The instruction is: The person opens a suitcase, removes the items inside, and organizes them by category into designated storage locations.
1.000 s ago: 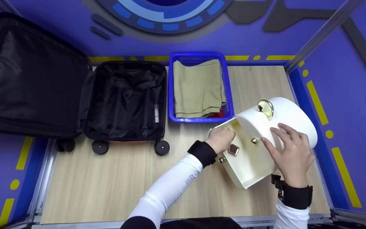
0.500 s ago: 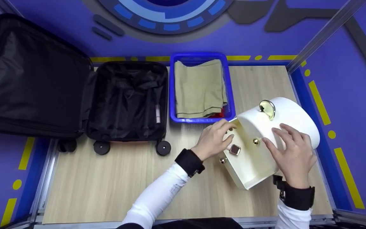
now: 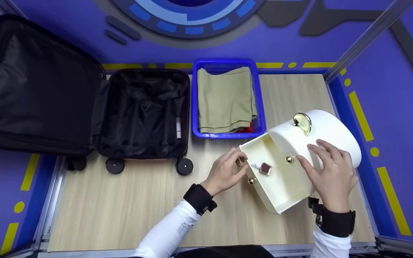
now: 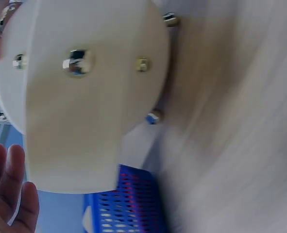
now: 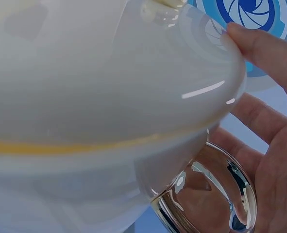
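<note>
A white rounded storage box [image 3: 332,134] with gold trim stands at the right of the table. Its drawer [image 3: 292,197] is pulled out toward the left. Inside the drawer lies a small item with a dark brown square face [image 3: 265,168], beside a small white piece [image 3: 255,166]. My left hand [image 3: 224,170] is just outside the drawer's left corner, holding nothing, fingers loosely bent. In the left wrist view its fingertips show beside the drawer front [image 4: 80,131]. My right hand [image 3: 332,172] rests on the box's rounded side with fingers spread, near the gold ring handle [image 5: 221,189].
A blue basket [image 3: 194,100] with folded khaki cloth [image 3: 224,100] and something red stands behind the drawer. To the left, an open black suitcase [image 3: 143,114] holds a slim pale pink tube [image 3: 178,128]. Walls close in the back and sides of the wooden table [image 3: 120,215].
My left hand has come out of the drawer and moved left and toward me. The white piece beside the brown square face now shows. The right hand has stayed on the box.
</note>
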Demonstrator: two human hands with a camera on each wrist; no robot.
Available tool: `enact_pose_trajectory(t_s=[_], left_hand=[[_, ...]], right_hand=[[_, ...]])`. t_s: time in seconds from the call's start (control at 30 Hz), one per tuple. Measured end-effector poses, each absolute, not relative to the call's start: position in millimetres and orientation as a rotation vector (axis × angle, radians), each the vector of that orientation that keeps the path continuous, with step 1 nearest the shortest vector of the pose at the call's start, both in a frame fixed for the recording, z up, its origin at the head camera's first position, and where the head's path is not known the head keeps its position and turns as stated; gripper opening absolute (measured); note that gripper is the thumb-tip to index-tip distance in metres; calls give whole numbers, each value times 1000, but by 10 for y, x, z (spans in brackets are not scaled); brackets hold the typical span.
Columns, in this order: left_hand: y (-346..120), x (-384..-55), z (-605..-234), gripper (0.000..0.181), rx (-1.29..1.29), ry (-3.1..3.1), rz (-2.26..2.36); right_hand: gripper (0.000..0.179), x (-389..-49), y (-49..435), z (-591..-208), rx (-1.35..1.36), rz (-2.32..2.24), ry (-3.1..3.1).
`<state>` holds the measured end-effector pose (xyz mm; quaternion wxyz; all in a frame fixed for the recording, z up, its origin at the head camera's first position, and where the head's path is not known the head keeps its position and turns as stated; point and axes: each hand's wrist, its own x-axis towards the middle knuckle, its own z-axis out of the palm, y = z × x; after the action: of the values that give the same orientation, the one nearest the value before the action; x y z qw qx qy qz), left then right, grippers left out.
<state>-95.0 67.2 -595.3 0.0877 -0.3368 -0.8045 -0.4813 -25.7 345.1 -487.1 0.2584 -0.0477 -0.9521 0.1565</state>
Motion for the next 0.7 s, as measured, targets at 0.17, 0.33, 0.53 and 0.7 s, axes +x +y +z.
enact_pose_trajectory(t_s=[0.17, 0.33, 0.53, 0.7], left_hand=[[640, -799, -6215, 20, -1051, -2440, -1485], [654, -670, -6451, 27, -1105, -2438, -1543], [724, -606, -6600, 28, -1115, -2386, -1612], [776, -594, -6613, 26, -1101, -2344, -1623]], right_hand=[[45, -254, 3454, -4873, -146, 421, -2593], [46, -257, 3449, -4871, -165, 421, -2610], [46, -252, 3446, -4867, -166, 410, -2602], [46, -250, 3444, -4865, -175, 410, -2609]])
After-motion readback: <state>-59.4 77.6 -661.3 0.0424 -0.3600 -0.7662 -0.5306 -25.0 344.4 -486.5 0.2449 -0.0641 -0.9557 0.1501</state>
